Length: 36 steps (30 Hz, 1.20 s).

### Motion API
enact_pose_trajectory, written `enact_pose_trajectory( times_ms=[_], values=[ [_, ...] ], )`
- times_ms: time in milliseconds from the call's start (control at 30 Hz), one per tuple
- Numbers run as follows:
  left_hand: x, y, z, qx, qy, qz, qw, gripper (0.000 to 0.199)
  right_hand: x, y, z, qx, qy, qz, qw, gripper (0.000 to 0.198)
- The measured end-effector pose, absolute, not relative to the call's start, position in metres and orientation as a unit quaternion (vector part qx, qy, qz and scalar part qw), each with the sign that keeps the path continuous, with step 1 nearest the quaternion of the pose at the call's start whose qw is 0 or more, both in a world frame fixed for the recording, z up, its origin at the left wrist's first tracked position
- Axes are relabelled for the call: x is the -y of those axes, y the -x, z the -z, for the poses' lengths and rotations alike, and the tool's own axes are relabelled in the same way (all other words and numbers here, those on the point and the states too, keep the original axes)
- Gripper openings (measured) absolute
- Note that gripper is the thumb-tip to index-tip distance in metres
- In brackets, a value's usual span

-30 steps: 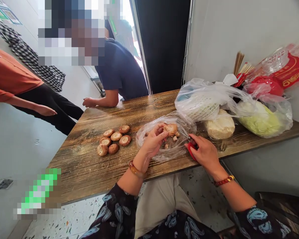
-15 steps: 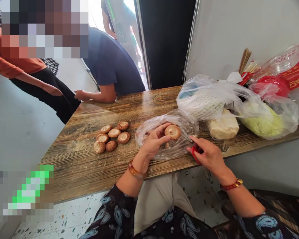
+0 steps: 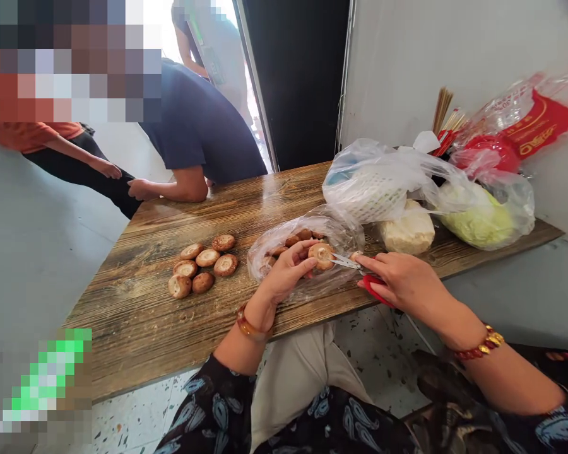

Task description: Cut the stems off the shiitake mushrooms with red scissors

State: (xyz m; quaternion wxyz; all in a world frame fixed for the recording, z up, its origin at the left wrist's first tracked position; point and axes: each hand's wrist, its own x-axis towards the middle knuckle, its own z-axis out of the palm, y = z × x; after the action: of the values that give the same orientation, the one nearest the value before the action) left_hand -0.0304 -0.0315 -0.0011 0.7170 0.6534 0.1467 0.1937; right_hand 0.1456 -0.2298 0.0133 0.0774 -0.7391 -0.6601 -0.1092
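My left hand [image 3: 288, 268] pinches a brown mushroom [image 3: 321, 256], its pale underside and stem turned towards me. My right hand [image 3: 407, 280] grips red-handled scissors [image 3: 376, 289], whose parted blades point left and reach the mushroom's edge. A small pale piece [image 3: 356, 255] shows beside the blades near my right fingers; whether it is held or lying behind I cannot tell. Beneath my left hand, a clear plastic bag [image 3: 307, 291] holds more brown mushrooms [image 3: 299, 238]. To the left, several mushrooms [image 3: 207, 257] lie grouped on the wooden table [image 3: 146, 334], most with undersides up.
At the right stand a block wrapped in plastic [image 3: 407, 230], a bagged pale green vegetable [image 3: 478, 211] and a white plastic bag [image 3: 364, 183]. Behind are wooden skewers [image 3: 442, 110] and red packaging [image 3: 539, 126]. A person in dark blue [image 3: 208, 126] leans on the table's far left end.
The scissors have shifted slightly away from the mushroom's stem and their blades show more widely parted. My right forearm has swung out to the right. The whole view has turned a little.
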Motion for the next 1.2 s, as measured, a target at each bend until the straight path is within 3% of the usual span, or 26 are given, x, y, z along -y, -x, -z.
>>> enact_pose_trajectory(
  times_ms=[733,967,1200],
  values=[
    [0.031,0.033,0.005,-0.147,-0.677,-0.163,0.702,0.055,0.213,-0.149,-0.029,0.689,0.722,0.047,0.039,0.018],
    [0.035,0.034,0.001,-0.125,-0.652,-0.17,0.729,0.053,0.222,-0.147,-0.028,0.683,0.726,0.057,0.047,0.024],
    [0.036,0.032,0.003,-0.118,-0.631,-0.209,0.738,0.052,0.234,-0.146,-0.03,0.655,0.745,0.04,0.12,0.036]
  ],
)
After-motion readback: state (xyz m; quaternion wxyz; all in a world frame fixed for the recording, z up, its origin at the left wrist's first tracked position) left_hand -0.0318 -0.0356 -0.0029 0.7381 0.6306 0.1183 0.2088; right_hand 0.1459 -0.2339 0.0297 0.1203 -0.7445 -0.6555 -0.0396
